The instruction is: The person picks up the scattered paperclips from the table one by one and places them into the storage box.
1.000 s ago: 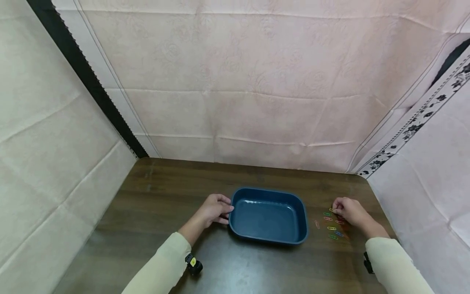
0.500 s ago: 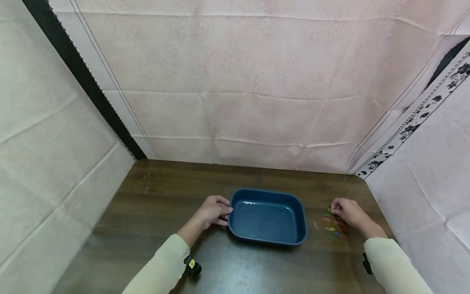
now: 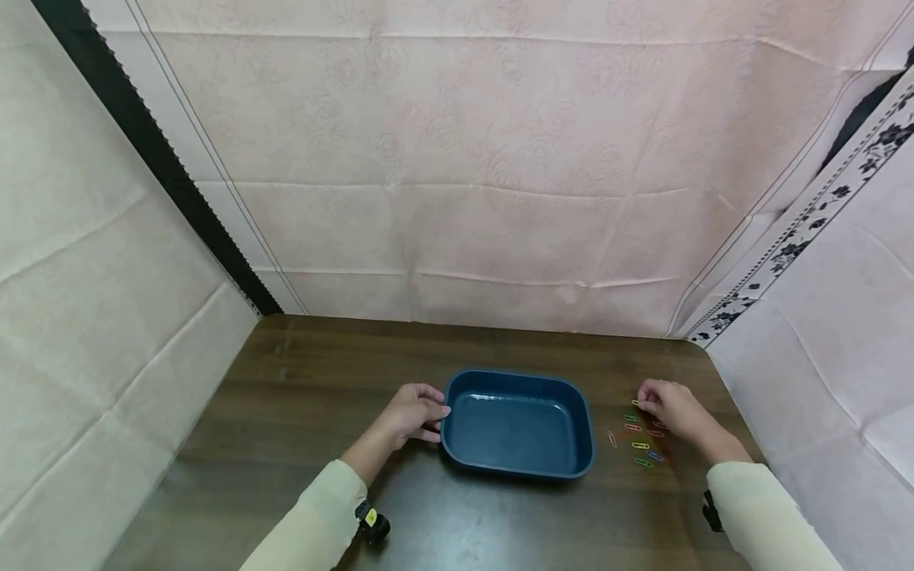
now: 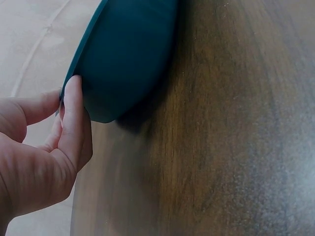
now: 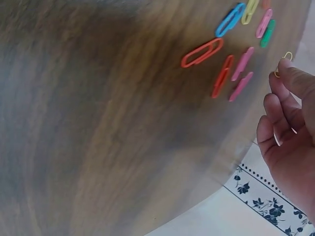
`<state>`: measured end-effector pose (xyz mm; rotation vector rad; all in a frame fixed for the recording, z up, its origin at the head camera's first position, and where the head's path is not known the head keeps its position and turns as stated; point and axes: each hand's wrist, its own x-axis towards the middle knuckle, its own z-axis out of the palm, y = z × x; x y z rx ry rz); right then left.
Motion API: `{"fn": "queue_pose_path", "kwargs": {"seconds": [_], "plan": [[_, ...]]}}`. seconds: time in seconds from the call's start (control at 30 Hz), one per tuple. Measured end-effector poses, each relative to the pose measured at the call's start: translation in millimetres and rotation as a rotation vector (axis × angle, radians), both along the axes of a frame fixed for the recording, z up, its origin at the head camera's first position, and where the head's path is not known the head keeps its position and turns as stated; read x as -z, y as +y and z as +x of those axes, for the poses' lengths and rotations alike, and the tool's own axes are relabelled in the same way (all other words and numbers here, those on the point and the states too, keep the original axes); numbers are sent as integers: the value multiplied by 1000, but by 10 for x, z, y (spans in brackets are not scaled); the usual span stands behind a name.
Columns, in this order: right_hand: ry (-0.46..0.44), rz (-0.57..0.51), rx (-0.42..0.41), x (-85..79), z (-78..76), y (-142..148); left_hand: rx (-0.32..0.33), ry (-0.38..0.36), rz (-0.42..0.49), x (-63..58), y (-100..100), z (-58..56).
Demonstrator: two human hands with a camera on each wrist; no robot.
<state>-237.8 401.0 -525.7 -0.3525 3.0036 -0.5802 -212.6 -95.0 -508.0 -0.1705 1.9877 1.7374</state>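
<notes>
"Right wrist view first: what does the grip have?"

"Something slim. Thumb and index finger of the right hand (image 5: 293, 130) make a narrow pinch on a yellow clip (image 5: 289, 52), with one loop poking out past the thumb. The other fingers curl loosely and hold nothing."

"Which way does the clip run?"

"Slantwise across the thumb tip, as far as that camera shows. Seen from the head it's too small to read, and I can't tell whether it touches the table (image 3: 321, 388)."

"And right around it?"

"Loose ones, mostly on the near side of the pinch: a second yellow clip (image 3: 640, 446), a blue clip (image 5: 230, 19), some pink clips (image 5: 242, 63), two orange-red clips (image 5: 223, 76). One salmon clip (image 3: 612, 438) lies apart to the left, its long axis roughly far to near."

"So where's the tray (image 3: 517, 432) from that pinch?"

"Left and a little nearer, well apart, with the salmon clip between. Its long side runs left to right, and its right wall faces the right hand."

"Which hand is closer to it?"

"The left hand (image 4: 47, 147). It's at the far end from the clips, thumb and fingers pinching the rim on the left side."

"Anything inside?"

"Glossy blue floor and a streak of light are all I can make out."
</notes>
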Motion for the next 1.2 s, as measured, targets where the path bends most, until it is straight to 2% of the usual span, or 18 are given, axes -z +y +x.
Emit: {"fn": "queue_pose_path", "kwargs": {"seconds": [0.13, 0.33, 0.57, 1.2], "plan": [[8, -15, 20, -60, -3, -36, 3, 4, 4, 1, 1, 6], [59, -21, 2, -126, 14, -92, 6, 8, 13, 17, 3, 2], [114, -31, -47, -265, 43, -249, 6, 9, 21, 23, -4, -8], [134, -96, -200, -557, 48, -859, 9, 3, 36, 37, -19, -31]]}}
